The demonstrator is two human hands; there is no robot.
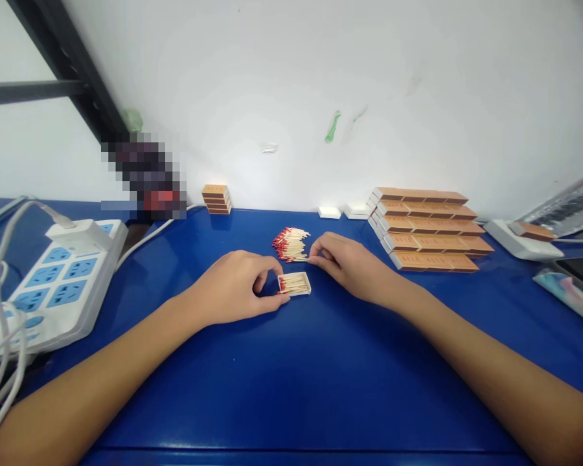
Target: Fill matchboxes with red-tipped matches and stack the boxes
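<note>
fingers [274,301] of your left hand [236,288]: thumb and index finger grip the left end of the small open tray [303,294], thumb at the near corner, index finger at the far corner. the tray lies on the blue table [291,375] in front of you, between your hands, and contains matchsticks, red heads toward the left. your right hand [342,262]: thumb and index fingertips are drawn close together at the right end of the loose match pile [291,246]; whether they grip a stick cannot be told. the pile lies just beyond the tray, most red heads to your left.

beyond the hands, note the following. to the right, against the wall [291,84], stands a stepped stack of matchboxes [430,243]. left of it, two white pieces [329,212] [357,211] sit at the wall. a short stack of boxes [216,199] stands to the left. at your far left is a white power strip [72,278] with blue sockets; at far right, a white block [522,244] carries a single box [533,231].
</note>
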